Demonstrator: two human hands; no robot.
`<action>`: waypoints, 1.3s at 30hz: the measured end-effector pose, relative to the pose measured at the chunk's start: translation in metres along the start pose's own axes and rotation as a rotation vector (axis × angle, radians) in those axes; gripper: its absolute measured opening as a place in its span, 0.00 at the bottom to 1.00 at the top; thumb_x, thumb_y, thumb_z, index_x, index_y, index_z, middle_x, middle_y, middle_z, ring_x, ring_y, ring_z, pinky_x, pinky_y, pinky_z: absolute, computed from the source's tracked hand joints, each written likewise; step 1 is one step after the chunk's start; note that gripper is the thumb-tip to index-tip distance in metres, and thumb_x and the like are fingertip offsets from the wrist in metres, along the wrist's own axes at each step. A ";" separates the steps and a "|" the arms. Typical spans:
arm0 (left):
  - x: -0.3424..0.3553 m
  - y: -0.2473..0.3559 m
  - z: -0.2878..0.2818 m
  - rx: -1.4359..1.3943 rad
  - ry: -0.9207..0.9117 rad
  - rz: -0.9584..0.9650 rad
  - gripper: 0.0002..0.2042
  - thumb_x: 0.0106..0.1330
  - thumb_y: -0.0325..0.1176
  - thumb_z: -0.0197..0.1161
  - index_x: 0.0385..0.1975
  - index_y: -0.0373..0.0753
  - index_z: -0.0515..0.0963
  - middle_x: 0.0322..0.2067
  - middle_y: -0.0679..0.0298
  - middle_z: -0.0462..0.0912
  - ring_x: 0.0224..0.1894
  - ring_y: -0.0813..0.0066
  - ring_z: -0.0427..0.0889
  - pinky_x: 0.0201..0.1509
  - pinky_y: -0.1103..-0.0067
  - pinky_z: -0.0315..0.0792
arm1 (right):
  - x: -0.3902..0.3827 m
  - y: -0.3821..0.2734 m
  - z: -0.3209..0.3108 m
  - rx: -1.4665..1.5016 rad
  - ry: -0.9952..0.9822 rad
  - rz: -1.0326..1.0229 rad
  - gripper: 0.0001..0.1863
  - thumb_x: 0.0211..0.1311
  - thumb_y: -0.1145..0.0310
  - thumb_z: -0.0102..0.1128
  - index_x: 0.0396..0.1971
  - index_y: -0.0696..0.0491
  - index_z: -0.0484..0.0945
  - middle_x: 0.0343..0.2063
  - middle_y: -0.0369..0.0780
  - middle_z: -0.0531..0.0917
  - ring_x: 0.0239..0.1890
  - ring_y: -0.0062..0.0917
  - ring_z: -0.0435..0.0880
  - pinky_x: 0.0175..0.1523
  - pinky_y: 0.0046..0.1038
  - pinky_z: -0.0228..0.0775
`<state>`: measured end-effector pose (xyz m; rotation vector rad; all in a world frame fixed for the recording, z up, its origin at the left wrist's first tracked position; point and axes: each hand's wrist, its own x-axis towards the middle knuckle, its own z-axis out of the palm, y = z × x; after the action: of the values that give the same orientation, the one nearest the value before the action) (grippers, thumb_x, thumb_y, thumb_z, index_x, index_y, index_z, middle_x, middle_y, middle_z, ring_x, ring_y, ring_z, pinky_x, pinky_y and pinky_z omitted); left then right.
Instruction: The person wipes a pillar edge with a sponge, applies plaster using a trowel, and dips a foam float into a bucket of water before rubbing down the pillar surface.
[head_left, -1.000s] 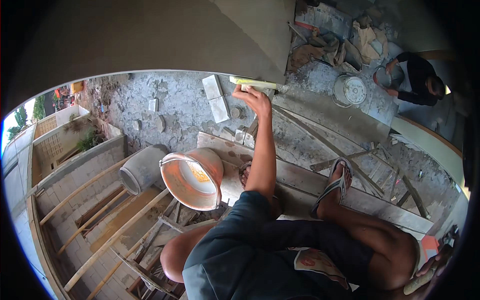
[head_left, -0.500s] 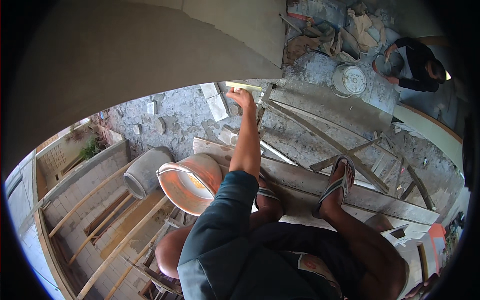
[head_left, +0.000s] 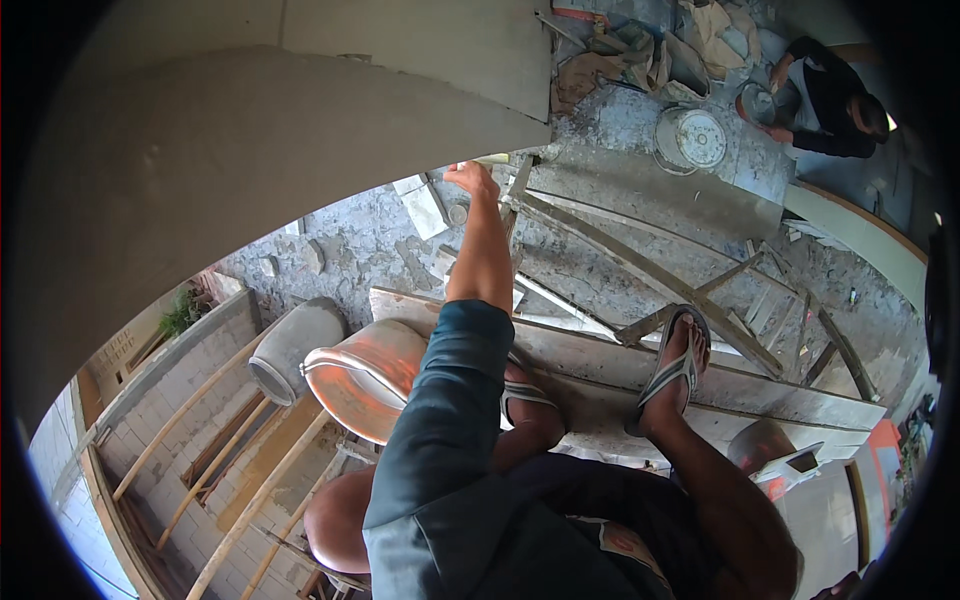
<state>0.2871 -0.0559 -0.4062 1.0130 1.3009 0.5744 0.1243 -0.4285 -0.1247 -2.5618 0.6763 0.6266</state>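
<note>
Reaching far forward, my left hand (head_left: 470,178) is closed on a plastering float, whose pale yellow edge (head_left: 494,158) shows beside the fist. The float is at the lower edge of the grey plastered wall (head_left: 300,130); most of it is hidden by my hand and the wall. At the lower right rim, a dark bit of my right hand (head_left: 845,588) shows, too little to read its fingers. To the left of my left arm stands an orange-stained bucket (head_left: 375,365) with a wire handle.
My sandalled feet rest on a wooden plank (head_left: 590,360). A grey drum (head_left: 295,350) stands left of the bucket. Below are timber trestle legs (head_left: 640,275), a white lidded bucket (head_left: 692,140) and torn paper bags (head_left: 715,45). A co-worker (head_left: 835,100) holds a bucket at the far right.
My left hand has moved slightly up and left with the float, which now shows less. The view has shifted a little, with more wall visible.
</note>
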 end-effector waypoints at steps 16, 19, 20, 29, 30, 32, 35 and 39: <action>0.007 -0.067 0.018 -0.192 0.132 -0.172 0.13 0.54 0.25 0.68 0.33 0.42 0.70 0.33 0.61 0.80 0.30 0.60 0.80 0.32 0.57 0.76 | 0.006 0.033 0.020 0.016 -0.139 0.076 0.35 0.75 0.46 0.29 0.59 0.63 0.69 0.62 0.51 0.71 0.68 0.42 0.62 0.74 0.37 0.38; 0.008 -0.068 0.007 0.040 0.272 -0.263 0.12 0.63 0.32 0.62 0.46 0.45 0.73 0.49 0.63 0.79 0.50 0.59 0.79 0.43 0.52 0.76 | 0.005 0.032 0.004 0.048 -0.114 0.143 0.35 0.75 0.46 0.28 0.59 0.64 0.69 0.61 0.51 0.71 0.67 0.42 0.62 0.75 0.37 0.38; 0.026 -0.051 -0.007 0.016 0.252 -0.238 0.16 0.63 0.31 0.62 0.48 0.47 0.66 0.52 0.61 0.73 0.49 0.57 0.77 0.42 0.56 0.77 | 0.005 0.028 0.006 -0.013 -0.110 0.080 0.36 0.75 0.46 0.27 0.59 0.64 0.69 0.61 0.52 0.71 0.67 0.43 0.62 0.74 0.37 0.38; -0.016 -0.142 0.006 -0.196 0.089 -0.684 0.27 0.59 0.31 0.67 0.55 0.49 0.60 0.60 0.57 0.64 0.54 0.51 0.72 0.47 0.43 0.73 | 0.003 0.082 0.020 -0.254 -0.087 0.007 0.34 0.76 0.47 0.27 0.57 0.62 0.70 0.61 0.52 0.71 0.67 0.43 0.63 0.74 0.40 0.36; -0.025 -0.166 -0.001 -0.144 -0.019 -0.701 0.25 0.61 0.35 0.67 0.57 0.50 0.63 0.59 0.61 0.67 0.56 0.56 0.72 0.53 0.50 0.74 | 0.001 0.099 0.025 -0.277 -0.093 0.027 0.34 0.76 0.47 0.27 0.57 0.62 0.70 0.61 0.52 0.71 0.67 0.43 0.63 0.74 0.40 0.36; 0.188 -0.035 -0.011 0.342 -0.224 0.016 0.25 0.61 0.35 0.66 0.58 0.47 0.68 0.56 0.60 0.73 0.55 0.54 0.75 0.53 0.47 0.72 | 0.007 0.009 0.028 0.137 -0.151 -0.051 0.33 0.76 0.48 0.27 0.59 0.61 0.68 0.60 0.52 0.71 0.66 0.44 0.62 0.74 0.41 0.36; 0.096 -0.125 -0.014 0.002 -0.026 -0.257 0.25 0.58 0.42 0.68 0.57 0.49 0.73 0.53 0.62 0.79 0.54 0.60 0.79 0.54 0.60 0.73 | 0.010 0.042 0.013 -0.201 -0.074 0.033 0.31 0.76 0.52 0.25 0.52 0.63 0.73 0.55 0.51 0.77 0.59 0.44 0.72 0.68 0.40 0.53; 0.077 -0.047 -0.036 0.232 0.036 -0.130 0.26 0.55 0.47 0.71 0.55 0.52 0.75 0.51 0.65 0.81 0.53 0.67 0.81 0.54 0.72 0.76 | 0.006 0.047 0.007 -0.166 -0.054 0.099 0.32 0.76 0.52 0.25 0.54 0.63 0.72 0.57 0.51 0.76 0.60 0.43 0.72 0.69 0.39 0.53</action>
<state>0.2614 -0.0041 -0.4845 1.1010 1.4778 0.3493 0.1016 -0.4644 -0.1458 -2.6644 0.7653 0.8124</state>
